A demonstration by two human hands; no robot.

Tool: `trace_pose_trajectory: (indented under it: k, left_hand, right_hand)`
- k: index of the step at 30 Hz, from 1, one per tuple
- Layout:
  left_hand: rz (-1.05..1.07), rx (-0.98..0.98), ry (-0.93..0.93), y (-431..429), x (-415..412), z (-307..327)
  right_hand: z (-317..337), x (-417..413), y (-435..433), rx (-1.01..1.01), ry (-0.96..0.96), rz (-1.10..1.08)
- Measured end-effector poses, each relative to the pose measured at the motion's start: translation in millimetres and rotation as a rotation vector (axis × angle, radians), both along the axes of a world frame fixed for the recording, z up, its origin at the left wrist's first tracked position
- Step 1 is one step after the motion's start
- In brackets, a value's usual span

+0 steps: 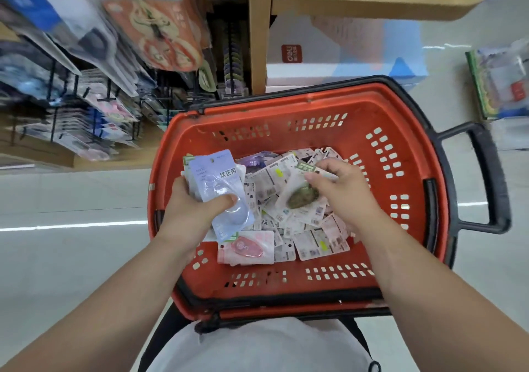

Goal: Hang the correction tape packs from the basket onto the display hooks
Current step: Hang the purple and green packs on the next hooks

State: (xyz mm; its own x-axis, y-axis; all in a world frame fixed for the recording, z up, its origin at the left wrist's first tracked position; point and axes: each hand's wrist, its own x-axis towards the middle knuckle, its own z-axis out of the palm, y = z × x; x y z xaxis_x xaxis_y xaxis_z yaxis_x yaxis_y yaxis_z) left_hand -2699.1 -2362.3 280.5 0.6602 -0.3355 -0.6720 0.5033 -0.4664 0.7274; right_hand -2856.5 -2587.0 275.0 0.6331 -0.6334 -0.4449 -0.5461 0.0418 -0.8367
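Observation:
A red plastic basket point(400, 142) in front of me holds several correction tape packs point(312, 237), most lying face down. My left hand point(189, 208) grips a small stack of packs over the basket's left side, with a pale blue pack point(217, 182) on top under my thumb. My right hand point(340, 191) pinches a green pack point(300, 197) by its upper edge, just above the pile. A pink pack point(246, 247) lies face up near the basket's front. The display hooks point(86, 93) with hanging packs are at the upper left.
The basket has black handles point(486, 176) sticking out to the right. A wooden shelf post point(259, 30) and a white and blue box point(343, 53) stand behind the basket. More packaged goods point(498, 82) sit on the floor at the right. Pale tiled floor point(71, 228) surrounds it.

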Motion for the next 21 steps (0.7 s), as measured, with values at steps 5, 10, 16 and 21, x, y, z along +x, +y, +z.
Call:
trace_pose_trajectory:
  k: [5,10,16,21]
  left_hand:
    - [-0.092,-0.082,0.028,-14.1,-17.5,26.0]
    - [-0.159,-0.196,0.053,-18.8,-33.2,55.8]
    - [-0.132,-0.230,0.065,-1.8,-32.2,76.5]
    - [-0.026,-0.139,-0.049,24.0,-16.3,72.8]
  right_hand:
    - [57.5,2.3,11.7,0.233,-0.216,-0.048]
    - [81.7,16.9,28.4,0.272,-0.247,-0.027]
    - [96.7,39.3,47.8,0.339,-0.245,0.102]
    - [74.3,57.7,59.6,0.359,-0.183,0.103]
